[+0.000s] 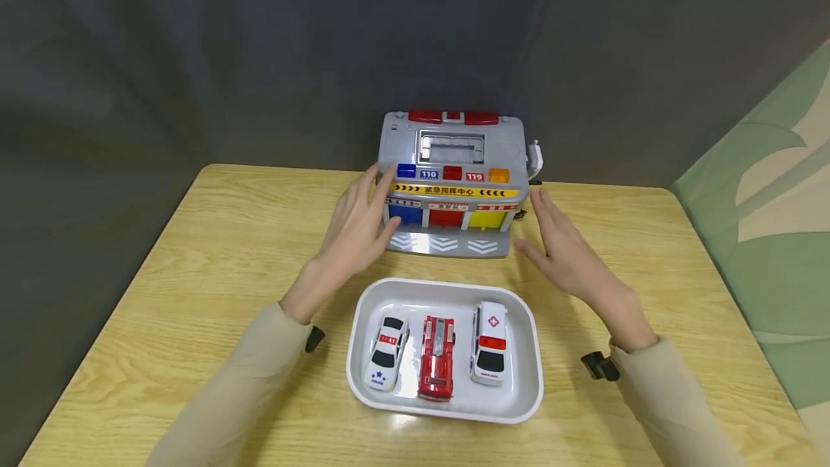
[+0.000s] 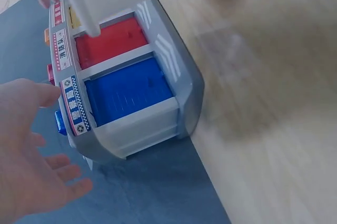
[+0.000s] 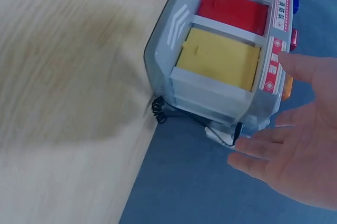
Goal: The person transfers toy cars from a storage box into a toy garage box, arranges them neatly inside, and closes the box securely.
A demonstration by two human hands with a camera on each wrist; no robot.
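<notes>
Centrally, toward the upper middle of the head view, a grey toy rescue station point(image 1: 452, 186) stands at the far edge of the wooden surface point(image 1: 194, 294), with three closed garage doors along its front: blue point(image 1: 406, 215), red point(image 1: 444, 218) and yellow point(image 1: 487, 219). Red lights sit along its roof, and a yellow banner with arrows runs above the doors.

The left hand point(image 1: 359, 230) is at the left end of the station, fingers straight and spread, its fingertips at or just beside the station's corner above the blue door; whether they actually touch cannot be told. Its grip is released and holds nothing. In the left wrist view the palm point(image 2: 31, 155) faces the station's side point(image 2: 131, 145) with a gap between them.

The right hand point(image 1: 563, 247) hovers just beside the right end of the station, fingers straight, grip likewise released and empty. The right wrist view shows its fingers point(image 3: 295, 150) near the yellow door point(image 3: 218, 58) end, beside a coiled black cord point(image 3: 160, 109).

Lower in the frame, a white tray point(image 1: 525, 380) lies between the forearms, holding three toy vehicles side by side: a police car point(image 1: 386, 352), a red fire engine point(image 1: 437, 357) and a white ambulance point(image 1: 490, 343).
</notes>
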